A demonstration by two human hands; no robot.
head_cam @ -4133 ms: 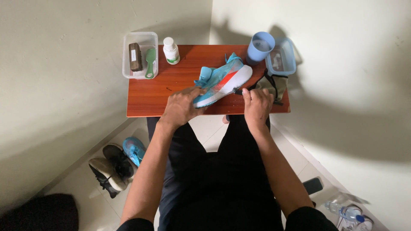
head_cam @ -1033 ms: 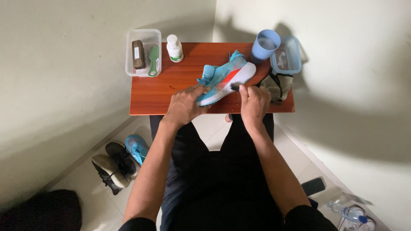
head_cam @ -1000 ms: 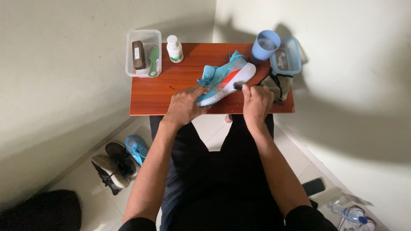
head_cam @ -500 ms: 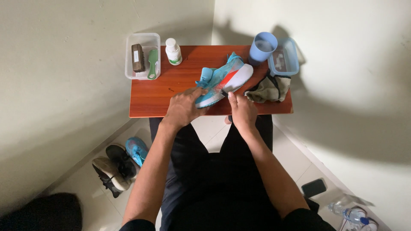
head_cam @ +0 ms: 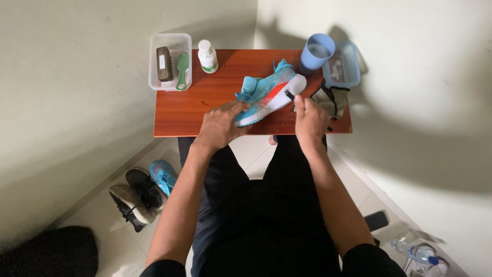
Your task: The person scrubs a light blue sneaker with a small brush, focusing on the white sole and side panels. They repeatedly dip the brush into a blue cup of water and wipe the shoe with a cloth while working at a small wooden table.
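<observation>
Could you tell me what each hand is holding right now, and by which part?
The left hand grips the turquoise sneaker near one end. The right hand pinches a small dark tool against the white sole; its kind cannot be told.

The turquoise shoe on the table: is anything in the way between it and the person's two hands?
Nothing visible is. The left hand rests directly on the turquoise shoe, steadying it on the red table. The right hand holds a small dark tool against the shoe's white sole. The grey cloth lies off to the right.
</observation>
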